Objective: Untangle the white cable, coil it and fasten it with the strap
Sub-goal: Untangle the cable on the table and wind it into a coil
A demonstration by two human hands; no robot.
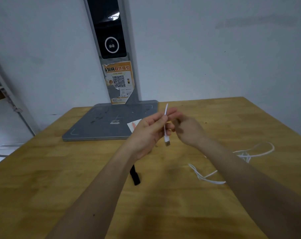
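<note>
Left hand [146, 133] pinches white cable [165, 130] near plug end, above table [60, 178]. Right hand [187, 130] curled beside it; hold on cable unclear. Held section near vertical, USB plug [167, 143] down. Rest trails knotted on table at right. Black strap [135, 176] untouched. Advice: keep plug end anchored, feed slack through knots, no yanking.
</note>
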